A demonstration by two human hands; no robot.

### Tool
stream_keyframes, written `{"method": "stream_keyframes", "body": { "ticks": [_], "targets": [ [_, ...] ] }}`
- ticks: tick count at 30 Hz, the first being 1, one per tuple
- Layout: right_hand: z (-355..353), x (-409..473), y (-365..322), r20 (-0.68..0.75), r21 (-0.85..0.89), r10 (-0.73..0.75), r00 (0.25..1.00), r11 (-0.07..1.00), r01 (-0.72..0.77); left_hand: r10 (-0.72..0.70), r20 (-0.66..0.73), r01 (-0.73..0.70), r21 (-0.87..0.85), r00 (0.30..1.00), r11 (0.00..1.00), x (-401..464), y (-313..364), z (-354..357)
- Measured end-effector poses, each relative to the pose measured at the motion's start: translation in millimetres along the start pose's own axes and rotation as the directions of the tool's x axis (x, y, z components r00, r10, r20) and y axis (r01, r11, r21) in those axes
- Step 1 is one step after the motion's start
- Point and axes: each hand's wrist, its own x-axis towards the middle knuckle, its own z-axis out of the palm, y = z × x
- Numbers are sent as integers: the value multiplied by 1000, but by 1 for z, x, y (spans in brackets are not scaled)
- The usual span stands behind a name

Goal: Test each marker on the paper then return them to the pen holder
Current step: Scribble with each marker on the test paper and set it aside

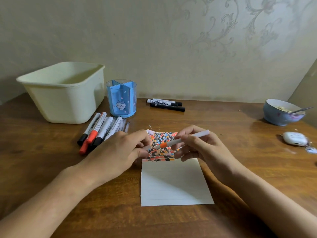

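In the head view, a white marker [185,139] with an orange band is held over the upper part of a sheet of paper [173,182] that lies on a wooden counter [240,169]. The barrel is gripped by the curled fingers of the right hand [197,148], its rear end pointing up and to the right. The front end, or its clear cap, is pinched between thumb and fingertips of the left hand [118,150]; whether the cap is on or off cannot be told. The two hands are brought close together above the paper, whose top strip is covered with small patches of black, orange, red and blue ink, while the lower part is left blank. A blue pen holder [121,98] with a cartoon cat on its side is seen upright at the back of the counter, left of centre, with nothing visible inside its compartments. Just in front of it and to the left, a bundle of markers [97,133] with black and red caps is laid flat. Behind the paper, near the wall, two black markers [165,104] are laid side by side. A cream plastic tub [63,93] is placed at the far left, beside the pen holder. At the far right a blue bowl [281,114] with a spoon in it is seen, and nearer, a small white case [295,139].
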Motion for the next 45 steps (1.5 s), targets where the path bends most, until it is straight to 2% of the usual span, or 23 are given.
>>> {"method": "stream_keyframes", "body": {
  "ticks": [8, 19, 28, 37, 41, 45],
  "targets": [
    [-1, 0, -1, -51, 23, -14, 999, 1000, 15, 3, -14, -3, 7, 1000, 1000, 0, 1, 0],
    [-4, 0, 3, 1, -12, 2, 1000, 1000, -2, 42, -47, -41, 15, 998, 999, 0, -5, -1],
    [-7, 1, 6, 44, -255, -101, 994, 961, 109, 6, -89, -11, -59, 996, 998, -2, -1, 1],
    [-3, 0, 10, 24, -236, -161, 987, 958, 162, -15, -109, 11, -31, 994, 999, -3, 2, 6],
    [0, 0, 11, 21, -228, -137, 990, 964, 138, -15, -101, 13, -25, 995, 1000, -4, 2, 10],
    [-3, 1, 0, 47, -249, -102, 994, 962, 110, 58, -91, -59, 0, 994, 998, -4, 6, 3]
  ]
}}
